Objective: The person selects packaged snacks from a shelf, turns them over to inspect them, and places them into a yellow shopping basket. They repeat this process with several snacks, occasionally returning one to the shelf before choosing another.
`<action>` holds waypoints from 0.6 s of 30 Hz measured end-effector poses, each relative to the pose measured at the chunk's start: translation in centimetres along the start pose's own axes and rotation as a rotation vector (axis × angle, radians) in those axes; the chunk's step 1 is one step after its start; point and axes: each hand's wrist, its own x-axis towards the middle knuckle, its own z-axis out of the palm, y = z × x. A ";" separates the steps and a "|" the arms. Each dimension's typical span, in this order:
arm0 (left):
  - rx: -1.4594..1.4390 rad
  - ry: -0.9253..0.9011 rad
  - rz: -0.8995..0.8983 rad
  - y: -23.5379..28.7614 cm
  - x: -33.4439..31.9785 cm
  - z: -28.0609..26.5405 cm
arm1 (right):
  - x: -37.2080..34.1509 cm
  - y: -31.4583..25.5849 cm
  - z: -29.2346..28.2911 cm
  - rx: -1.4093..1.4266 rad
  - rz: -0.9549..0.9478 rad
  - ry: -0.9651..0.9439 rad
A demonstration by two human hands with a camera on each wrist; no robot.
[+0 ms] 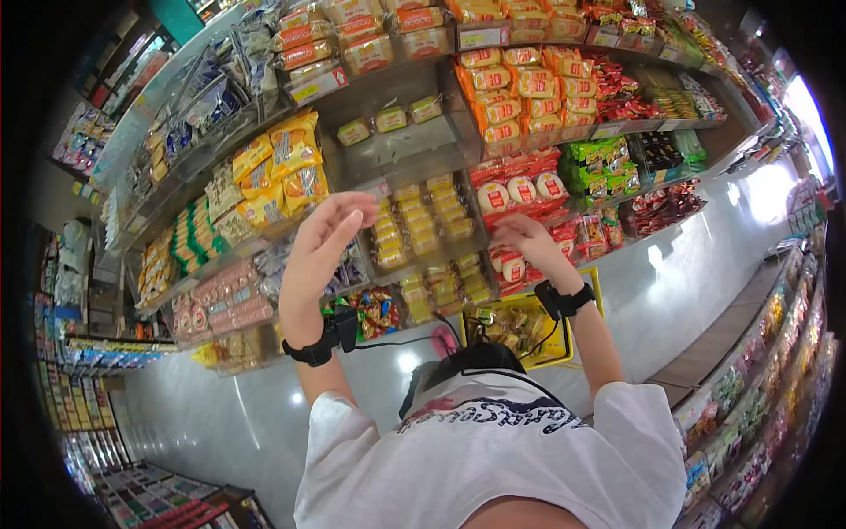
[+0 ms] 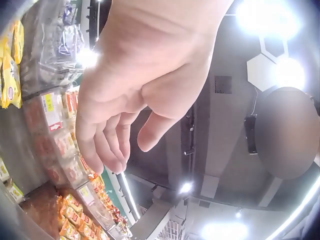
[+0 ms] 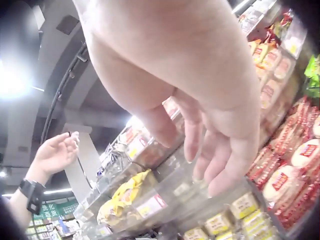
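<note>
Both hands hang in the air over the snack shelves, holding nothing. The left hand (image 1: pixel 328 234) is between the yellow bags (image 1: pixel 286 163) and a bin of small yellow-wrapped packs (image 1: pixel 421 220); its fingers bend loosely in the left wrist view (image 2: pixel 135 100). The right hand (image 1: pixel 533 247) is above red packets with round white items (image 1: pixel 522 189), fingers relaxed and slightly bent. In the right wrist view, the right hand (image 3: pixel 190 95) has its fingertips pointing down towards yellow packs (image 3: pixel 217 223), and the left hand (image 3: pixel 56 156) shows at the left.
A yellow basket (image 1: pixel 571 353) with packs inside stands on the floor in front of the person's body. Above the small-pack bin, a grey tray (image 1: pixel 388 157) holds three green-and-white packs. Shelves of packaged goods (image 1: pixel 767 379) line the right side, across a shiny floor (image 1: pixel 256 414).
</note>
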 end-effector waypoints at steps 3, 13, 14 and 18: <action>-0.160 -0.014 0.058 -1.8 5.1 -3.0 | 2.3 -5.7 2.6 -0.128 0.037 -0.142; -1.166 0.062 -0.300 -12.5 23.3 -6.8 | 14.2 -10.9 5.8 -0.357 -0.097 -0.156; -1.245 0.087 -0.365 -13.2 24.6 -6.7 | 15.5 -11.2 5.7 -0.378 -0.059 -0.130; -1.366 0.195 -0.508 -15.3 28.9 -6.5 | 20.6 -11.8 5.2 -0.369 -0.049 -0.019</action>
